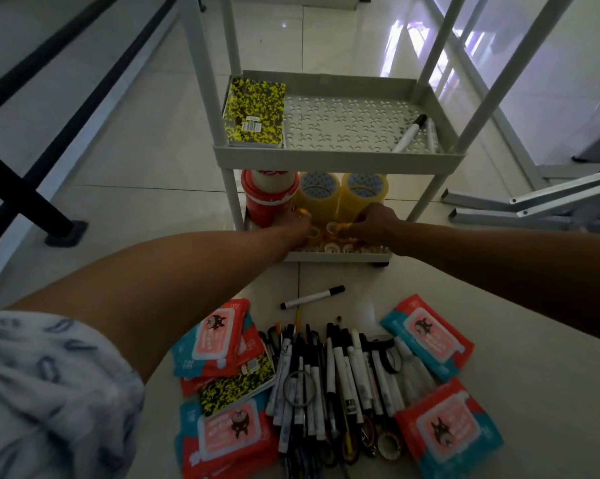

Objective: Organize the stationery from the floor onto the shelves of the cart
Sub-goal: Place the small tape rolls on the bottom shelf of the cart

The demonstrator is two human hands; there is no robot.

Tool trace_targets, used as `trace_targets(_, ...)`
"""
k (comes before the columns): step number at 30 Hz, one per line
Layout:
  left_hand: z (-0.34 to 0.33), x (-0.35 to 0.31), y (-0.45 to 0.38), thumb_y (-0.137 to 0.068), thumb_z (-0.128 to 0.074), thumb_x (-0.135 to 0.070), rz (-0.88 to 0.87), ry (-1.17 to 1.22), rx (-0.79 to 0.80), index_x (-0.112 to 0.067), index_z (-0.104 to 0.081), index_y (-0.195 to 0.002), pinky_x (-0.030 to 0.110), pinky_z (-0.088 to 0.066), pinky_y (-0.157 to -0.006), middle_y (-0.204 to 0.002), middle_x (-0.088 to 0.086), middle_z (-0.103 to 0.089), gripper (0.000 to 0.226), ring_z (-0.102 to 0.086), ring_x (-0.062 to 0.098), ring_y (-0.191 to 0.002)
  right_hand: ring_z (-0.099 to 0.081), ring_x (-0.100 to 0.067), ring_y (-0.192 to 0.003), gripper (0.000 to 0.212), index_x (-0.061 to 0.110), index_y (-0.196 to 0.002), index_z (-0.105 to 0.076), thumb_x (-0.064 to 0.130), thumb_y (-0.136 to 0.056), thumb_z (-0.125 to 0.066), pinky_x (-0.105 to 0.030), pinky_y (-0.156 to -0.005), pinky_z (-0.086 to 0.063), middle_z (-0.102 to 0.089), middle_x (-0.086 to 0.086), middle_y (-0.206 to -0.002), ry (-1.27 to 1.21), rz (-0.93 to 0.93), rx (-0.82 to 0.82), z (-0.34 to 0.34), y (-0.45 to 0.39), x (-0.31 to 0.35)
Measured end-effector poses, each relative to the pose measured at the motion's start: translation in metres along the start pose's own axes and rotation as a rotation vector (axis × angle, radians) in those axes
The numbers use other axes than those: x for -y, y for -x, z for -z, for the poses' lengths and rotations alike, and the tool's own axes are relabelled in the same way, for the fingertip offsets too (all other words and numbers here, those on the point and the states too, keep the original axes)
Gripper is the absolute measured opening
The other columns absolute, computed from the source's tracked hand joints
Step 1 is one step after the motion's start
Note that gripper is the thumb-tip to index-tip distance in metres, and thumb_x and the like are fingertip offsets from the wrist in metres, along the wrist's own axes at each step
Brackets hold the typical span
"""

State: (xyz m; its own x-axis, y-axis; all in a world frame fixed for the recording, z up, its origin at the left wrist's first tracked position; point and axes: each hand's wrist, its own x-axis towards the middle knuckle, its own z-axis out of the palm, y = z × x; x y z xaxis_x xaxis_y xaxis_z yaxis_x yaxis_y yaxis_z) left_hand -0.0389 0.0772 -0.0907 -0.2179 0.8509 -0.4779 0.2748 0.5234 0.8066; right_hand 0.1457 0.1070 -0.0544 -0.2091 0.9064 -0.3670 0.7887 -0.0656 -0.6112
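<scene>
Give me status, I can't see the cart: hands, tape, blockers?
Left hand and right hand each pinching a small tape roll at bottom shelf. Markers still on floor. Nothing blocking.

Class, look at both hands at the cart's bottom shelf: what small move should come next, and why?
Probably set down the small tape rolls. The left hand and right hand each pinch a small yellow tape roll low over the bottom shelf, where other small rolls already lie before the large tape rolls.
</scene>
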Motion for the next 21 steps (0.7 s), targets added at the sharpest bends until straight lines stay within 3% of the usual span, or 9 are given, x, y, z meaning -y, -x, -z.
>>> trace_targets(5, 0.000, 0.004, 0.005, -0.104, -0.047, -0.035, -0.007, 0.052, 0.002, -0.011, -0.036, -0.150, 0.046, -0.048, -0.106, -0.144, 0.015, -0.049, 0.054, -0.053, 0.033, -0.126, -0.070, -0.016, -0.076, 0.037, 0.017, -0.096, -0.062, 0.041, -0.078, -0.082, -0.026, -0.063, -0.058, -0.070, -0.006, -0.094, 0.019, -0.041, 0.044, -0.011, -0.010, 0.003)
trace_targets(8, 0.006, 0.004, 0.005, -0.104, -0.044, -0.037, -0.024, 0.016, -0.003, -0.009, -0.044, -0.144, 0.046, -0.049, -0.104, -0.137, 0.016, -0.055, 0.048, -0.056, 0.033, -0.121, -0.069, -0.016, -0.071, 0.036, 0.014, -0.100, -0.064, 0.039, -0.080, -0.080, -0.026, -0.060, -0.059, -0.071, -0.008, -0.093, -0.029, -0.065, 0.106, -0.023, -0.011, 0.009)
trace_targets(11, 0.016, 0.005, 0.003, -0.104, -0.042, -0.039, -0.055, -0.049, -0.053, -0.005, -0.058, -0.123, 0.040, -0.054, -0.089, -0.113, 0.019, -0.065, 0.042, -0.064, 0.032, -0.105, -0.066, -0.016, -0.064, 0.043, 0.012, -0.106, -0.065, 0.047, -0.083, -0.076, -0.021, -0.047, -0.050, -0.073, -0.010, -0.090, -0.078, -0.018, 0.136, -0.033, -0.014, 0.017)
trace_targets(13, 0.023, 0.009, 0.004, -0.103, -0.043, -0.040, -0.083, -0.083, -0.062, -0.008, -0.059, -0.108, 0.033, -0.053, -0.073, -0.094, 0.014, -0.065, 0.036, -0.065, 0.027, -0.092, -0.066, -0.017, -0.064, 0.046, 0.011, -0.109, -0.066, 0.049, -0.084, -0.074, -0.022, -0.049, -0.051, -0.074, -0.012, -0.090, -0.052, 0.002, 0.137, -0.039, -0.019, 0.025)
trace_targets(15, 0.028, 0.015, 0.006, -0.103, -0.045, -0.038, -0.091, -0.079, -0.034, -0.011, -0.058, -0.106, 0.029, -0.052, -0.067, -0.094, 0.013, -0.066, 0.031, -0.065, 0.025, -0.088, -0.069, -0.020, -0.069, 0.046, 0.011, -0.111, -0.066, 0.047, -0.084, -0.075, -0.028, -0.057, -0.058, -0.074, -0.012, -0.091, -0.042, 0.001, 0.145, -0.046, -0.022, 0.035)
trace_targets(16, 0.030, 0.018, 0.006, -0.103, -0.047, -0.037, -0.090, -0.063, -0.014, -0.011, -0.058, -0.112, 0.031, -0.054, -0.070, -0.102, 0.015, -0.067, 0.030, -0.066, 0.024, -0.091, -0.070, -0.022, -0.072, 0.044, 0.011, -0.109, -0.067, 0.046, -0.084, -0.076, -0.030, -0.060, -0.060, -0.074, -0.012, -0.091, -0.040, 0.005, 0.152, -0.049, -0.022, 0.039)
trace_targets(18, 0.034, 0.020, 0.009, -0.101, -0.051, -0.034, -0.105, -0.012, 0.000, -0.012, -0.052, -0.128, 0.038, -0.057, -0.087, -0.119, 0.016, -0.064, 0.035, -0.064, 0.026, -0.104, -0.068, -0.021, -0.071, 0.037, 0.015, -0.099, -0.066, 0.045, -0.080, -0.079, -0.025, -0.052, -0.056, -0.072, -0.008, -0.087, -0.040, 0.018, 0.148, -0.057, -0.024, 0.043)
trace_targets(20, 0.036, 0.021, 0.012, -0.099, -0.057, -0.030, -0.140, 0.014, -0.007, -0.015, -0.044, -0.138, 0.046, -0.054, -0.099, -0.126, 0.014, -0.060, 0.044, -0.061, 0.029, -0.115, -0.066, -0.015, -0.059, 0.033, 0.018, -0.086, -0.064, 0.046, -0.079, -0.079, -0.022, -0.044, -0.050, -0.071, -0.006, -0.079, -0.030, 0.021, 0.134, -0.061, -0.024, 0.047)
trace_targets(21, 0.037, 0.022, 0.013, -0.098, -0.057, -0.030, -0.140, 0.007, -0.010, -0.016, -0.043, -0.138, 0.047, -0.053, -0.100, -0.126, 0.014, -0.059, 0.045, -0.060, 0.031, -0.116, -0.066, -0.013, -0.059, 0.030, 0.019, -0.087, -0.065, 0.047, -0.083, -0.075, -0.021, -0.047, -0.051, -0.072, -0.007, -0.082, -0.014, 0.037, 0.136, -0.062, -0.024, 0.049)
